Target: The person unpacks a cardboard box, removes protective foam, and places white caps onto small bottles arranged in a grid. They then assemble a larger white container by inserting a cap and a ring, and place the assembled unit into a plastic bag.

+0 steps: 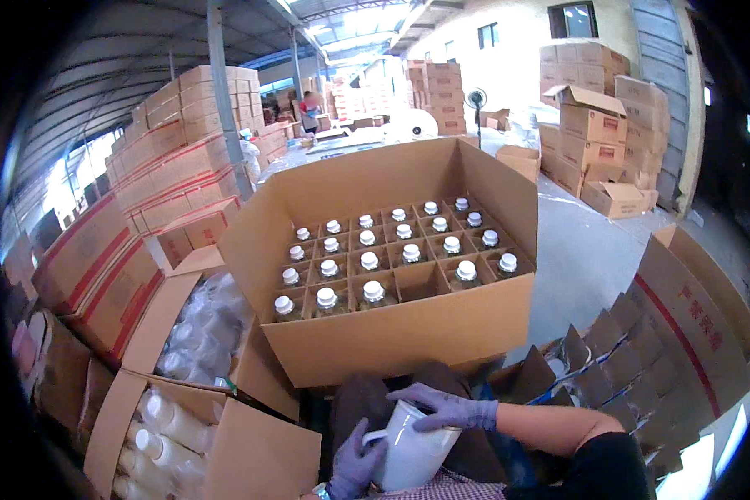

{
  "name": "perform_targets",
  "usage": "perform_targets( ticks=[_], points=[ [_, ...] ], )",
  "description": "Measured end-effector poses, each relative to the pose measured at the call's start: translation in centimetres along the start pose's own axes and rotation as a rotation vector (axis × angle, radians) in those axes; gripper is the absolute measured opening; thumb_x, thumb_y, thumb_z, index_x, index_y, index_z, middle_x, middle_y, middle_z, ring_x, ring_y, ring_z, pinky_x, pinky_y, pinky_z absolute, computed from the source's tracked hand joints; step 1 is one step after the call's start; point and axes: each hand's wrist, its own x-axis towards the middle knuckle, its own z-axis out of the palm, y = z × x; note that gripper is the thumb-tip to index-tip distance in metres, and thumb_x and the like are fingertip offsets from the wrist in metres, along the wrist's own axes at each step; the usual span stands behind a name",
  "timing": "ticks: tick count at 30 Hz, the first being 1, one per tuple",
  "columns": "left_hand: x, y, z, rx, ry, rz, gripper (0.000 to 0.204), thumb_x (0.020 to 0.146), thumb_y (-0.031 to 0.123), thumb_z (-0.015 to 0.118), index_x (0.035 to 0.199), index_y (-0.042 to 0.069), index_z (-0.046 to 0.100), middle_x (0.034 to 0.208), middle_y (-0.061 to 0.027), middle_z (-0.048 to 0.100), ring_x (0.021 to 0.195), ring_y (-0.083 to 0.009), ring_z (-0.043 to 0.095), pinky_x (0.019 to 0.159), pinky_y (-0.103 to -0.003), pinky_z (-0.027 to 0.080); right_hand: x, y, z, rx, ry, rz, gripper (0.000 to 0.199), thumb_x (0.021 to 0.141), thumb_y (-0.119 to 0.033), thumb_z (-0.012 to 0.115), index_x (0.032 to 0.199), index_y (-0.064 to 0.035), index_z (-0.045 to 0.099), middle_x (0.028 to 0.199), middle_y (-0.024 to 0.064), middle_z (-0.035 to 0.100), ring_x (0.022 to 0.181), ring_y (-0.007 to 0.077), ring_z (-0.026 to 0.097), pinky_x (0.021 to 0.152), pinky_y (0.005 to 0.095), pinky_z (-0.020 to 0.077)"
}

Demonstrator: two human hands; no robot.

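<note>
In my lap, at the bottom of the view, is a white jug [417, 457] with a loop handle, tilted slightly. My left hand [356, 463], in a grey-purple glove, is closed around the handle side. Across the rim lies my right hand [446, 410], gloved alike, its fingers gripping the upper edge and wall. What the jug contains is hidden. Just beyond my knees stands an open cardboard carton [392, 333] split by cardboard dividers. Clear bottles with white caps [369, 261] stand upright in its compartments; one front-row compartment [421, 283] shows only cardboard.
At left, one open box holds white bottles [165, 446] and another holds clear plastic-wrapped items [204, 329]. A divided carton [596, 367] sits at right. Stacked cartons [183, 125], a standing fan [476, 100] and a distant person [309, 112] are farther back.
</note>
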Motion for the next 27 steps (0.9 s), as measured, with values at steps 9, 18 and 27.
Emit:
perform_targets(
  ticks=[9, 18, 27],
  points=[
    [0.3, 3.2, -8.4, -0.019, -0.627, -0.102, 0.065, 0.081, 0.019, 0.082, 0.140, 0.006, 0.057, 0.124, -0.0033, 0.066, 0.111, -0.0145, 0.060, 0.102, -0.032, 0.047, 1.8, -11.9, 2.3, -0.752, -0.237, -0.721, 0.084, 0.082, -0.047, 0.069, 0.151, -0.0109, 0.039, 0.151, 0.0161, 0.040, 0.137, 0.0384, 0.040, 0.115, 0.0501, 0.0300],
    [0.0, 5.2, -1.0, -0.289, -0.419, -0.027, 0.070, 0.085, 0.016, 0.080, 0.145, 0.006, 0.048, 0.130, -0.0037, 0.060, 0.112, -0.0148, 0.058, 0.096, -0.032, 0.050, 5.3, -0.9, 1.3, -0.022, 0.101, 0.253, 0.053, 0.090, -0.034, 0.065, 0.133, -0.0047, 0.056, 0.136, 0.0171, 0.055, 0.127, 0.0307, 0.054, 0.109, 0.0384, 0.0422],
    [-1.8, 3.5, 0.5, -0.205, -0.298, -0.065, 0.075, 0.088, 0.021, 0.077, 0.151, 0.004, 0.040, 0.136, -0.0058, 0.057, 0.122, -0.0161, 0.054, 0.107, -0.031, 0.042, 4.3, 2.2, 1.4, 0.095, -0.042, 0.174, 0.040, 0.102, -0.031, 0.054, 0.133, -0.0066, 0.058, 0.134, 0.0129, 0.056, 0.131, 0.0299, 0.049, 0.112, 0.0391, 0.0376]
  ],
)
